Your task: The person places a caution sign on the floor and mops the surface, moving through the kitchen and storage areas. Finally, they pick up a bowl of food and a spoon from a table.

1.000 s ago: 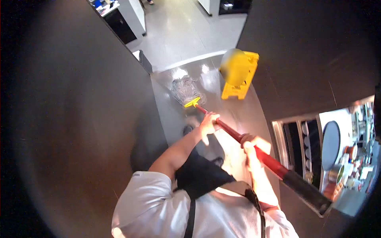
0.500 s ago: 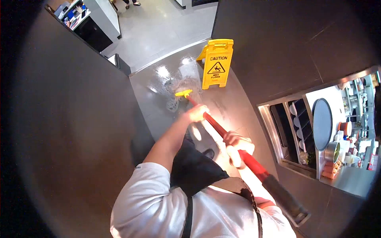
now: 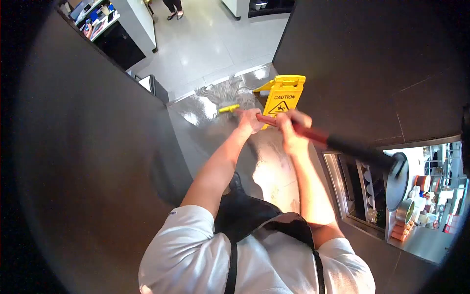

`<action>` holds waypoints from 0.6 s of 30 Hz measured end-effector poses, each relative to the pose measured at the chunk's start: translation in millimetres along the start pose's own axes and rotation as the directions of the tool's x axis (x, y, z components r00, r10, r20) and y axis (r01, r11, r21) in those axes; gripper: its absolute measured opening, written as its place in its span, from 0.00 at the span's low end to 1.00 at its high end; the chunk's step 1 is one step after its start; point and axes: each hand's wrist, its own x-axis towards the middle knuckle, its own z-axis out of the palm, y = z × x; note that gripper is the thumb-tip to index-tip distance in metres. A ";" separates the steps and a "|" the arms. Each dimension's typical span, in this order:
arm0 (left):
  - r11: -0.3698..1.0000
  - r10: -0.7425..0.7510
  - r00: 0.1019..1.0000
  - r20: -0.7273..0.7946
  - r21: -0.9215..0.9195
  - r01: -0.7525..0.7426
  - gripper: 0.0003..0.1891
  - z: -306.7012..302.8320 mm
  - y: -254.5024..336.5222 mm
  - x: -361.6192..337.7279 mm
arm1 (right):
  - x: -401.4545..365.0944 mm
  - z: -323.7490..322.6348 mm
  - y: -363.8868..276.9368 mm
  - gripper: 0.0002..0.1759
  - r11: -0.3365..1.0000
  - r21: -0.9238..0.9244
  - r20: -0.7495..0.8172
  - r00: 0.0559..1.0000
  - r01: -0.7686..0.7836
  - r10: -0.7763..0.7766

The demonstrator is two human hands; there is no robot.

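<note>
A mop (image 3: 316, 135) with a red handle slants across my view, its black end raised at the right. My left hand (image 3: 250, 121) is wrapped round the lower part of the handle, just above the yellow clamp (image 3: 228, 108). Higher up, my right hand (image 3: 293, 128) grips the same handle. The grey mop strands (image 3: 226, 92) lie spread on the wet, shiny floor (image 3: 198, 147) beyond the clamp. Right beside them stands a yellow wet floor sign (image 3: 285, 93), its lower part partly hidden behind the handle and my right hand.
Dark walls (image 3: 98, 147) run along both sides. At the right, an opening (image 3: 338, 171) shows kitchen shelves, a dark round tray (image 3: 396, 181) and a metal pot (image 3: 405, 212). A person's feet (image 3: 175, 14) and a counter (image 3: 105, 24) appear on the lighter floor ahead.
Both hands and the mop have swung forward; the strands now lie farther off, near the floor's far edge. The handle's black end has risen, and my view has tilted forward slightly.
</note>
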 end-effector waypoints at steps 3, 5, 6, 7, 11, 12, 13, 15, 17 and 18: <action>0.985 -0.069 0.997 0.037 -0.155 0.073 0.21 -27.0 27.7 4.5 | 55.7 2.4 -22.0 0.19 0.980 0.135 -0.032 0.988 -0.145 0.151; 0.984 -0.052 0.999 -0.004 -0.170 0.051 0.19 -30.0 11.3 21.0 | 88.2 9.0 -41.9 0.16 0.896 0.205 0.061 0.919 -0.393 0.389; 0.971 -0.147 0.989 -0.012 -0.191 0.142 0.18 -43.9 14.0 27.5 | 102.0 13.9 -36.3 0.16 0.954 0.187 0.074 0.972 -0.233 0.223; 0.949 -0.244 0.970 -0.020 -0.209 0.234 0.18 -57.6 10.5 34.7 | 111.6 20.0 -27.1 0.20 0.983 0.172 0.092 0.994 -0.067 0.052; 0.807 -0.330 0.916 -0.227 -0.571 0.150 0.17 -94.6 -113.3 58.1 | 119.8 11.3 68.3 0.30 0.911 0.277 0.176 0.948 -0.306 0.265; 0.729 -0.289 0.924 -0.251 -0.683 0.043 0.15 -103.9 -162.8 49.5 | 115.6 -3.4 115.6 0.32 0.844 0.256 0.207 0.880 -0.471 0.428; 0.759 -0.374 0.876 -0.306 -0.644 0.099 0.14 -148.4 -98.1 9.3 | 113.8 -20.7 161.3 0.35 0.749 0.228 0.238 0.782 -0.622 0.576; 0.649 -0.455 0.808 -0.375 -0.761 0.012 0.13 -159.0 -146.0 -43.1 | 122.6 -63.7 246.3 0.36 0.559 0.183 0.098 0.580 -0.809 0.808; 0.540 -0.322 0.868 -0.377 -0.827 -0.159 0.16 -174.5 -106.8 -100.2 | 141.0 -113.0 355.5 0.39 0.540 0.063 -0.086 0.535 -0.839 0.841; 0.532 -0.240 0.898 -0.369 -0.824 -0.196 0.18 -174.0 -121.5 -129.5 | 154.7 -139.0 413.1 0.41 0.542 0.043 -0.078 0.538 -0.839 0.839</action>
